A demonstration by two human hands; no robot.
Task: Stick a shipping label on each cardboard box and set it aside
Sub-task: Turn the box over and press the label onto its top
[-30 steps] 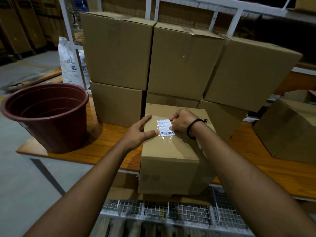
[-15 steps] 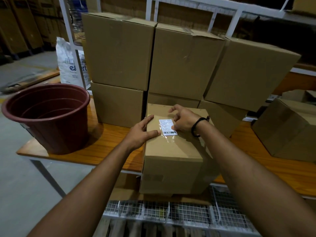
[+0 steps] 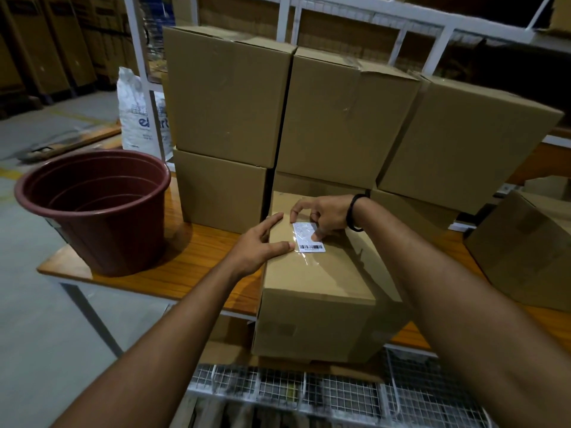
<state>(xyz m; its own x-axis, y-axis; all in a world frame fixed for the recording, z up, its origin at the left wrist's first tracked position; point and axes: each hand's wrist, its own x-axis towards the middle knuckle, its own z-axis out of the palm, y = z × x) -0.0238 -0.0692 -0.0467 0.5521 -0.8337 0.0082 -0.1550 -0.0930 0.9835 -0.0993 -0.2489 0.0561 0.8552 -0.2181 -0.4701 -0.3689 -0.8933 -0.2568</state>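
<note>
A brown cardboard box (image 3: 315, 288) stands at the table's front edge, overhanging it. On its top lies a white shipping label (image 3: 307, 240) with a barcode, under clear film. My left hand (image 3: 262, 242) rests flat on the box's top left edge, fingertips touching the label's left side. My right hand (image 3: 324, 216) presses its thumb and fingertips onto the label's right and upper part; a black band circles that wrist.
Several stacked cardboard boxes (image 3: 343, 118) form a wall just behind. A maroon plastic bucket (image 3: 99, 205) sits on the wooden table (image 3: 191, 267) at the left. Another box (image 3: 525, 251) lies at the right. A wire rack (image 3: 324, 393) runs below.
My right hand has uncurled from a fist beside the label and spread its fingers over the label. The left hand stays on the box's left edge.
</note>
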